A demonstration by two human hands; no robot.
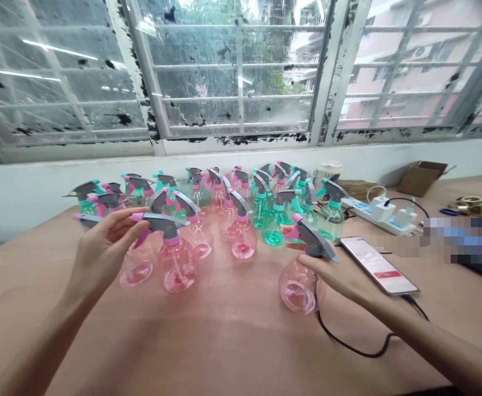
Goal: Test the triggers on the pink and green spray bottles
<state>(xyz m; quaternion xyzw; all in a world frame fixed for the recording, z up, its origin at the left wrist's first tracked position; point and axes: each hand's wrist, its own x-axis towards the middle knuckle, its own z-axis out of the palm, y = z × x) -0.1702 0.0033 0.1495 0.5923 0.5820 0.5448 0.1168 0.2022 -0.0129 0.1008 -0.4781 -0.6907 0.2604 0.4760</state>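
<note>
My left hand (pixel 106 245) pinches the pink nozzle end of a pink spray bottle (pixel 177 269) with a grey head. That bottle stands upright on the table, at the front of the group. To the right, my right hand (pixel 321 267) is closed around the neck of another pink spray bottle (pixel 298 289), which tilts a little; the fingers behind the neck are partly hidden. Between the hands stand more pink spray bottles, one (pixel 242 236) near the middle. Behind them are several green spray bottles, such as one (pixel 274 223) left of my right hand.
A phone (pixel 378 267) lies right of my right hand, with a black cable (pixel 348 344) curving across the table (pixel 208 346). Farther back are a white power strip (pixel 383 214), a cardboard box (pixel 422 177) and a paper cup (pixel 329 169). Barred windows (pixel 236 77) rise behind.
</note>
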